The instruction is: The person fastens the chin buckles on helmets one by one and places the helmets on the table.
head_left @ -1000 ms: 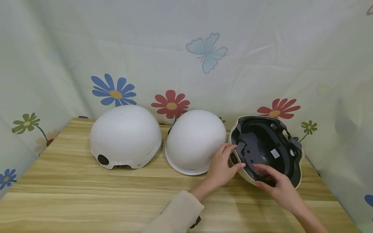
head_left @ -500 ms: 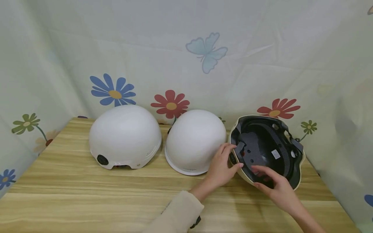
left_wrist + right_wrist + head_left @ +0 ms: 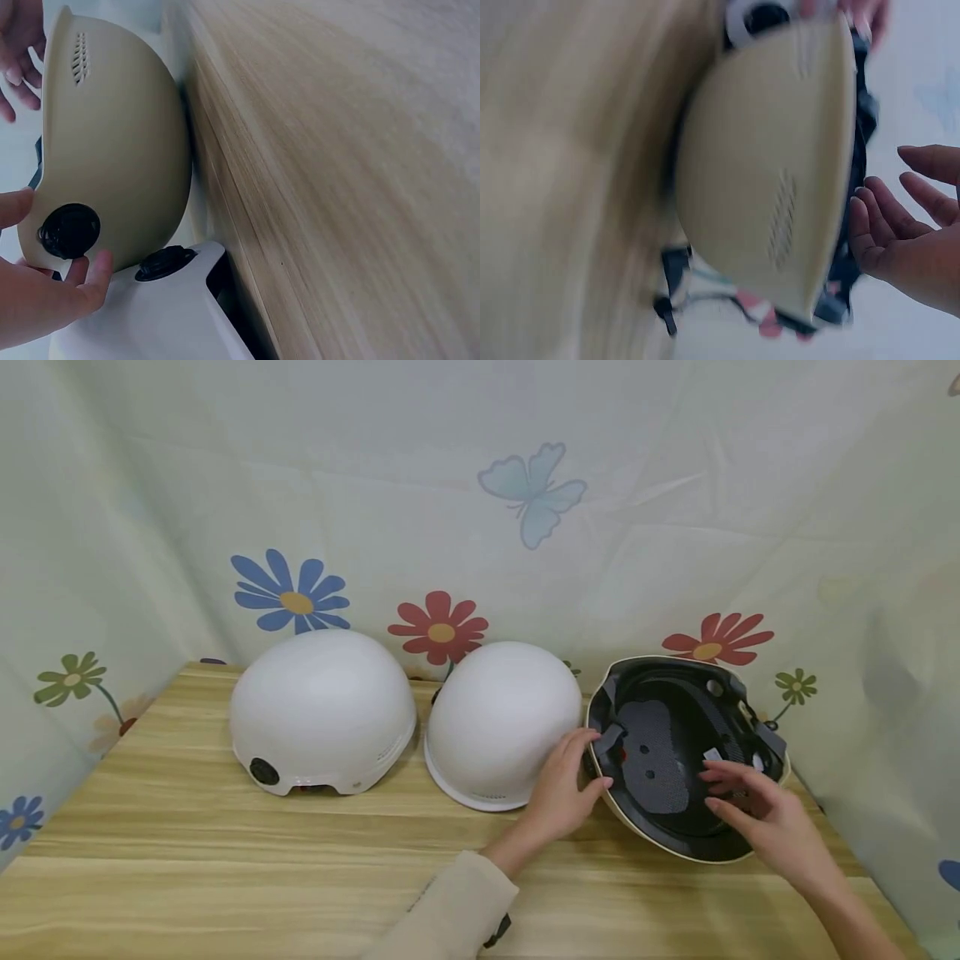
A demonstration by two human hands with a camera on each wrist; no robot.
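Observation:
A beige helmet (image 3: 686, 852) lies upside down at the right of the table, its black padded inside facing up. My left hand (image 3: 558, 793) pinches its left rim; in the left wrist view the thumb is at the rim and the fingers are by a black round vent (image 3: 70, 230) on the shell. My right hand (image 3: 783, 831) hovers over the helmet's right side, fingers loosely bent and holding nothing. In the right wrist view that hand (image 3: 922, 240) is beside the rim; I cannot tell whether it touches. A dark strap (image 3: 676, 274) hangs outside the shell.
A white helmet (image 3: 502, 727) stands dome up close to the left hand. Farther left is another white helmet (image 3: 322, 710), also dome up. All stand on a wood-grain table (image 3: 225, 868) before a flower-printed curtain (image 3: 375, 510).
My right hand has moved right, away from the helmet's near edge. The beige helmet has turned so that its opening faces more upward. My left hand has shifted slightly left with the rim.

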